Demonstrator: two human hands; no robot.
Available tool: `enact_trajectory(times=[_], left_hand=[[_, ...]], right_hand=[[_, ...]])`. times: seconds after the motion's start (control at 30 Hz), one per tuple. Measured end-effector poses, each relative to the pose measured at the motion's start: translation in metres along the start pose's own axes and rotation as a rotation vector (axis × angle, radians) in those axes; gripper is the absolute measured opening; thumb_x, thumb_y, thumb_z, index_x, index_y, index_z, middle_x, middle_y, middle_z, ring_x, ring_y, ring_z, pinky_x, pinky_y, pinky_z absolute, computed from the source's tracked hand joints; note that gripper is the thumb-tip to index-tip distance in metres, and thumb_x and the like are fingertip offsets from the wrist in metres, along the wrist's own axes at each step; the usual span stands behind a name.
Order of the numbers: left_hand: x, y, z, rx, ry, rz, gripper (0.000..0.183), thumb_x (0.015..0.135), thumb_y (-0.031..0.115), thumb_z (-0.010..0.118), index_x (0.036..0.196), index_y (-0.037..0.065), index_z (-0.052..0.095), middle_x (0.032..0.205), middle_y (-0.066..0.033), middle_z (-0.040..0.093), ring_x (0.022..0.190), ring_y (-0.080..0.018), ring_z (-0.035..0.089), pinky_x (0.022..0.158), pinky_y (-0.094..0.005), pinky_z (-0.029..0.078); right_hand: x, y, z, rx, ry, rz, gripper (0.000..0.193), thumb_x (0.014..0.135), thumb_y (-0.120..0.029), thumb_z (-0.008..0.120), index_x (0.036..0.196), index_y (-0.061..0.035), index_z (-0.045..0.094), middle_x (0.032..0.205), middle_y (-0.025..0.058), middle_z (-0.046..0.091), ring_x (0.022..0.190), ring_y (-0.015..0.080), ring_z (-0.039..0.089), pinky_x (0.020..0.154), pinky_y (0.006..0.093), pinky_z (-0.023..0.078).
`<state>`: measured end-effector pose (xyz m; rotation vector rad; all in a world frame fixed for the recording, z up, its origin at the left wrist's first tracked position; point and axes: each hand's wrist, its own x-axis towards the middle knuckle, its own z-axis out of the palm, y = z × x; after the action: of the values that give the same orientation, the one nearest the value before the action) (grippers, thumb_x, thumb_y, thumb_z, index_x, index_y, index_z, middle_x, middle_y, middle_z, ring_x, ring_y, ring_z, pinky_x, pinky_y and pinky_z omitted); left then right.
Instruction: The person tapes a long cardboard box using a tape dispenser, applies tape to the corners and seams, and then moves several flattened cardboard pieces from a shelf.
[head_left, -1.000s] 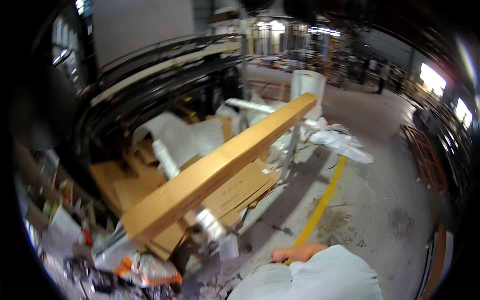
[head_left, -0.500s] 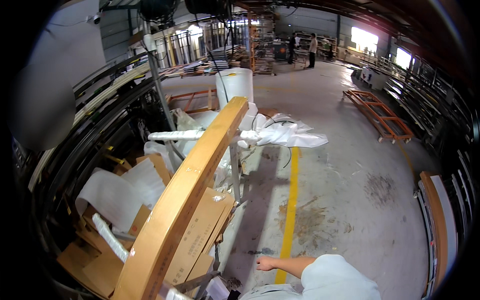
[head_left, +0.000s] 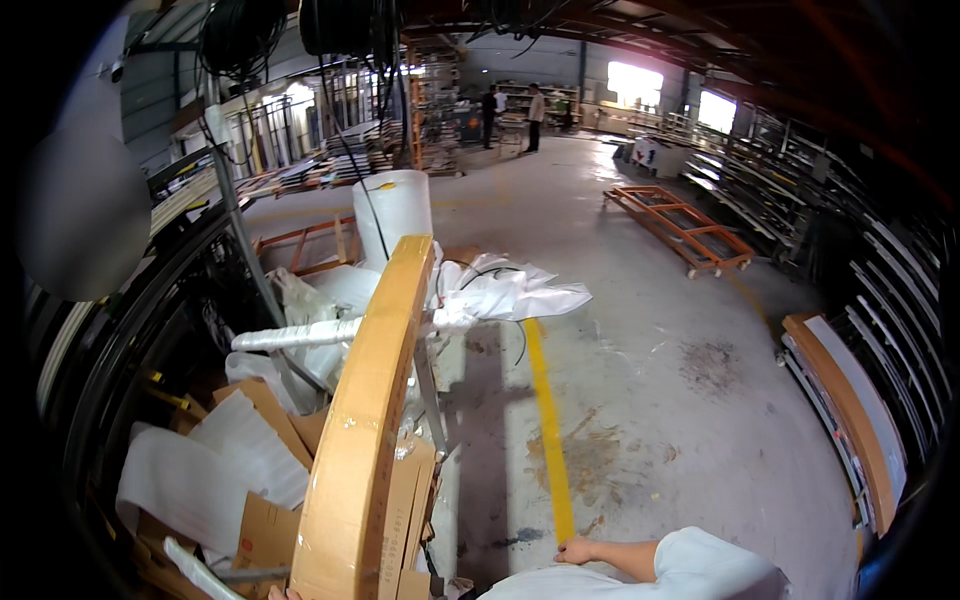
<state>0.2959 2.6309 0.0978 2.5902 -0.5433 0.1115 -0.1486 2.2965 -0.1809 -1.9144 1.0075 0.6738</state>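
A long, narrow cardboard box, with shiny tape along it, slants away from me across a support wrapped in white film. At the lower edge, beside the near end of the box, only the fingers of my left hand show. They are bent against its left side, and the rest of that hand is out of the picture. My right hand is held over the floor, right of the box and apart from it. Its fingers are curled in, and nothing shows in them.
White foam sheets and flattened cardboard lie left of the box. Beyond it stands a white roll. An orange wheeled frame stands on the right, near racks of long profiles. Two people are far off.
The view has turned right, so the surroundings sit farther left and the box looks steeper. Fingers of my left hand have come into view at the box. My right arm remains low at the right.
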Motion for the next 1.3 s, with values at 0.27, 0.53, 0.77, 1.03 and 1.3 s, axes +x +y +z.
enact_trajectory(times=[0.27, 0.53, 0.77, 1.03, 1.3], left_hand=[[0.080, 0.000, 0.051, -0.017, -0.342, -0.181, 0.059, 0.104, 0.038, 0.038, 0.106, -0.013, 0.068, 0.108, -0.0374, 0.066, 0.102, -0.0548, 0.062, 0.092, -0.0564, 0.048], [0.107, -0.019, 0.071, 0.060, -0.499, -0.308, 0.063, 0.104, 0.044, 0.039, 0.107, -0.012, 0.069, 0.108, -0.0402, 0.064, 0.105, -0.0560, 0.060, 0.091, -0.0561, 0.048], [0.161, 0.038, 0.096, 0.113, -0.543, -0.406, 0.064, 0.104, 0.044, 0.039, 0.106, -0.012, 0.069, 0.108, -0.0403, 0.064, 0.104, -0.0561, 0.060, 0.090, -0.0561, 0.048], [0.198, 0.081, 0.122, 0.146, -0.639, -0.461, 0.064, 0.104, 0.045, 0.039, 0.105, -0.012, 0.069, 0.107, -0.0404, 0.064, 0.104, -0.0563, 0.060, 0.089, -0.0561, 0.049], [0.174, 0.076, 0.122, 0.127, -0.698, -0.487, 0.065, 0.103, 0.046, 0.040, 0.104, -0.012, 0.070, 0.107, -0.0405, 0.064, 0.103, -0.0564, 0.060, 0.088, -0.0561, 0.049]], right_hand=[[0.004, -0.167, -0.133, 0.023, 0.258, -0.144, 0.075, 0.095, -0.058, 0.058, 0.132, 0.0066, 0.059, 0.131, 0.0315, 0.061, 0.125, 0.0448, 0.058, 0.104, 0.0469, 0.047], [0.101, -0.380, -0.239, 0.584, 0.435, -0.076, 0.109, 0.091, -0.076, 0.052, 0.147, 0.0165, 0.033, 0.139, 0.0366, 0.053, 0.133, 0.0433, 0.053, 0.111, 0.0445, 0.042], [0.186, -0.406, -0.215, 0.913, 0.384, -0.161, 0.083, 0.089, -0.049, 0.073, 0.142, 0.0074, 0.043, 0.134, 0.0223, 0.060, 0.125, 0.0288, 0.059, 0.105, 0.0378, 0.047], [0.169, -0.384, -0.210, 0.796, 0.294, -0.254, 0.089, 0.089, -0.052, 0.072, 0.149, 0.0022, 0.034, 0.144, 0.0249, 0.041, 0.134, 0.0365, 0.049, 0.111, 0.0419, 0.041], [0.170, -0.344, -0.205, 1.144, -0.087, -0.430, 0.058, 0.100, -0.037, 0.065, 0.146, -0.0057, 0.048, 0.151, 0.0131, 0.046, 0.139, 0.0253, 0.045, 0.112, 0.0382, 0.039]])
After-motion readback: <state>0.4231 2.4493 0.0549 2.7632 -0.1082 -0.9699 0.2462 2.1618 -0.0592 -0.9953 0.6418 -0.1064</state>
